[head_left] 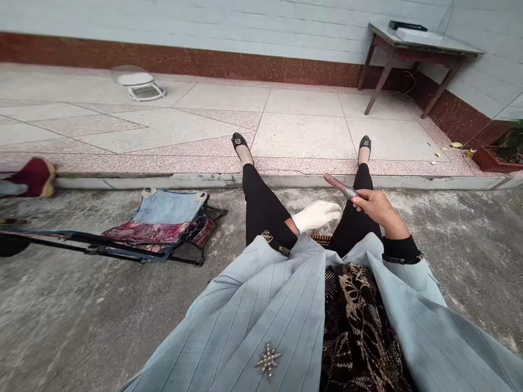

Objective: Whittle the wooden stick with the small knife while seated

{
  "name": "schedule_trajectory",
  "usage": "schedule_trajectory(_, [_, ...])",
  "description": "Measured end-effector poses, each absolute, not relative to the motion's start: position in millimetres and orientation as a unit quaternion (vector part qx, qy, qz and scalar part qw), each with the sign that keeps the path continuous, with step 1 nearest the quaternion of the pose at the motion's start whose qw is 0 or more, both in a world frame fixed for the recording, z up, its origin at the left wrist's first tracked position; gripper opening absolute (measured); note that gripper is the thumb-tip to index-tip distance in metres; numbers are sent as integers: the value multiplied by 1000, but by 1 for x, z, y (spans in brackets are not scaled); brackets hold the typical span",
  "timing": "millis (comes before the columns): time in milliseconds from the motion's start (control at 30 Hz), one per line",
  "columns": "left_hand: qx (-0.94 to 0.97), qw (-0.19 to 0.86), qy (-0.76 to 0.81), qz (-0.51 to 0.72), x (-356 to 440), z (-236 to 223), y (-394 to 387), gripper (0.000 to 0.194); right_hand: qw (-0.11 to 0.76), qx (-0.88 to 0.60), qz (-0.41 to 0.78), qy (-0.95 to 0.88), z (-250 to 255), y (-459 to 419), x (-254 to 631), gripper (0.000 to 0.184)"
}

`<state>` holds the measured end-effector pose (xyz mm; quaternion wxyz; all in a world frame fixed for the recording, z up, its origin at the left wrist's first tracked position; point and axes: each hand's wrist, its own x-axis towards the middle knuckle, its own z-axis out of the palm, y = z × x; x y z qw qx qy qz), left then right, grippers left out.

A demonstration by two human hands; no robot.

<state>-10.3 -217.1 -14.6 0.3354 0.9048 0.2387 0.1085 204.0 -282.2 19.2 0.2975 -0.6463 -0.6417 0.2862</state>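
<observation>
The right hand (378, 207) pinches a slim brown stick with a metal collar (345, 189) between thumb and curled fingers, holding it up at an angle just behind the collar, a good spot for steady control. The left hand (316, 216), in a white knit glove (322, 213), stays loose, fingers together, near the stick but apart from it, above the black trousers (265, 201) — a folding chair (159, 228) with patterned cloth sits well off to the left.

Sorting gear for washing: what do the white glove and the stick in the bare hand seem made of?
The white glove looks like knitted cotton, with a fuzzy weave. The stick in the right hand looks like reddish-brown wood or plastic, with a shiny metal band.
</observation>
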Motion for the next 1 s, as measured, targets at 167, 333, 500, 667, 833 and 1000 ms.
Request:
schedule_trajectory(167, [930,242,264,86,-6,-17,-221,33,255,-676,221,-656,22,-280,201,25])
schedule_trajectory(333, [960,78,268,28,-5,-6,-229,37,121,-740,87,-656,21,-282,203,25])
schedule_trajectory(500, [970,45,230,58,-13,16,-214,30,12,-689,170,-705,26,-287,202,20])
schedule_trajectory(667, [938,275,164,131,-11,16,-195,23,36,-498,430,-752,45,-300,201,18])
schedule_trajectory(833, [841,474,196,171,0,-9,-203,28,221,-466,502,-694,48,-305,203,24])
schedule_trajectory(1000, [831,516,176,111,0,-23,-225,40,388,-503,467,-615,41,-299,209,28])
